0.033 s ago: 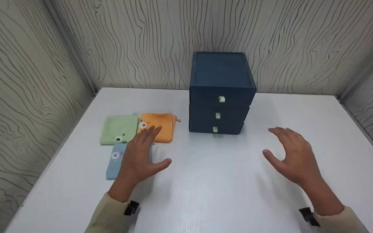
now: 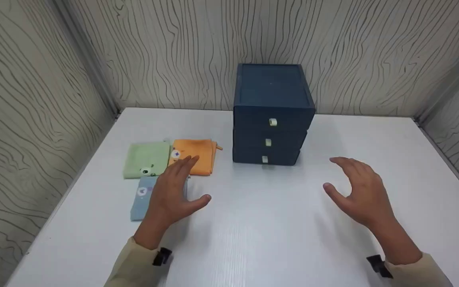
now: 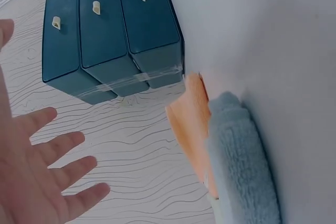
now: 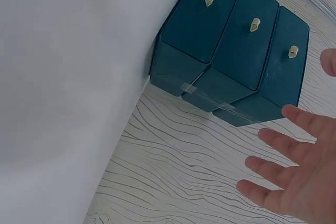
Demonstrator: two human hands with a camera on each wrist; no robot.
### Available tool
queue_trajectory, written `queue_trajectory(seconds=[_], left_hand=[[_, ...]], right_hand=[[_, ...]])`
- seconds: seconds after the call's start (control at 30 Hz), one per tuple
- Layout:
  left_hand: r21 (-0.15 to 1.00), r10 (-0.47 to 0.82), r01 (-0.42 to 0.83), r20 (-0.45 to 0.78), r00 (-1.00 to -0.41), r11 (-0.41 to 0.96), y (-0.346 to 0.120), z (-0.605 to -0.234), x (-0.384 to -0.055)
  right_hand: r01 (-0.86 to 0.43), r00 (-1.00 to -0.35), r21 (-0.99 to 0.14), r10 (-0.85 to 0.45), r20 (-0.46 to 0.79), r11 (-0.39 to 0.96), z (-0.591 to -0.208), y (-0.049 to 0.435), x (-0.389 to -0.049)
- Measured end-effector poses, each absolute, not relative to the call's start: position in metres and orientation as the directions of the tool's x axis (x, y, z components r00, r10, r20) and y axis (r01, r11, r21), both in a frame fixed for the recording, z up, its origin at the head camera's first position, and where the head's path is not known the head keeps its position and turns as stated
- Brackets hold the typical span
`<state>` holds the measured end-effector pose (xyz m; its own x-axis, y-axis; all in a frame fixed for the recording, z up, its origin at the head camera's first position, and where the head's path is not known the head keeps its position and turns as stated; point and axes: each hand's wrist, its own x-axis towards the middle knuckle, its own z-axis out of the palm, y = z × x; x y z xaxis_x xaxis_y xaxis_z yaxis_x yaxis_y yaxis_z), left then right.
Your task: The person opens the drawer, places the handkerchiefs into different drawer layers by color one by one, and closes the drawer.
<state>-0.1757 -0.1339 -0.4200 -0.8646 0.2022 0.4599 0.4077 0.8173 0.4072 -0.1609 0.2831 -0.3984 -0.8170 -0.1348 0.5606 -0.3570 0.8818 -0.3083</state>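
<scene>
My left hand [image 2: 169,197] is held above the table with its fingers spread and nothing in it. In the head view it overlaps a folded light blue towel [image 2: 138,205], and its fingertips overlap a folded orange towel [image 2: 199,149]. Left of the orange one lies a green folded towel [image 2: 146,155] with a small animal face at its edge. On the other side, my right hand [image 2: 365,195] hovers with its fingers loosely extended and holds nothing. Between the hands, farther back, stands a dark blue three-drawer box [image 2: 273,85], all drawers closed.
Pale knobs [image 2: 273,122] stick out from the drawer fronts. Wood-grain patterned panels [image 2: 165,52] border the white table [image 2: 253,223] at the back and sides. Clear tape [image 4: 210,99] runs across the side of the drawer box.
</scene>
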Motion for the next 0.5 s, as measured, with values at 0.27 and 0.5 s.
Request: queue_trajectory(seconds=[0.27, 0.5], left_hand=[[0.483, 0.175, 0.388, 0.428, -0.887, 0.785, -0.126, -0.422, -0.174], [0.566, 0.172, 0.37, 0.372, -0.912, 0.737, -0.112, -0.425, -0.176]], right_hand=[[-0.359, -0.824, -0.433, -0.064, 0.562, 0.827, -0.395, 0.278, -0.173], [-0.391, -0.815, -0.533, -0.014, 0.579, 0.751, -0.372, 0.271, -0.204]])
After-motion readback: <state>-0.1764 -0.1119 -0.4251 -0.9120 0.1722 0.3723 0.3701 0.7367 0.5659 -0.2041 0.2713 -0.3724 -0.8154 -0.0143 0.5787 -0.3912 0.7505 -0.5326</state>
